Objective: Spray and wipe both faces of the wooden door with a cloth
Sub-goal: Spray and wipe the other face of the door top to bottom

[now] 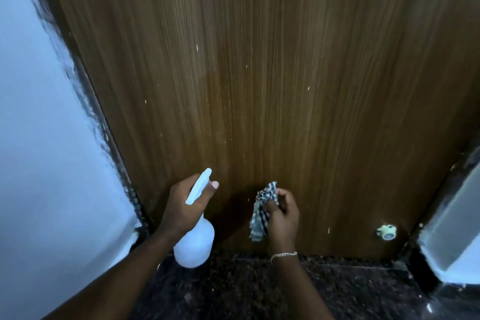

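Nearest: dark speckled floor (pixel 259 291) underfoot, both forearms reaching forward over it.

Left hand (pixel 181 205): grasps white spray bottle (pixel 194 241) at the neck, one fingertip raised beside the trigger head, nozzle aimed up and toward the door. Bottle body hangs below the fist, clear of the floor. Fill level not readable through the plastic. Judged light to moderate and rigid, perhaps slick if wet. Neck grip is the right hold, since it leaves a finger free for the trigger.

Right hand (pixel 283 218): curls round a blue-and-white checked cloth (pixel 261 218), bunched at the top, loose tail hanging down. Thin chain bracelet (pixel 283 255) at the wrist. Cloth held low, just in front of the door; contact with the wood cannot be told. Judged soft, limp and light. Better gathered into a flat pad under the palm before wiping, else the tail drags.

Beyond: wooden door (pixel 259 73) fills the view, brown vertical grain, scattered pale flecks. Only this face in view; no wet patch plainly seen. Judged hard and smooth, likely to swing on its hinges under a firm push, so even pressure advised.

Low right on the door: small pale round stopper (pixel 387 232). Pale wall (pixel 39 138) to the left, pale frame (pixel 454 215) to the right.
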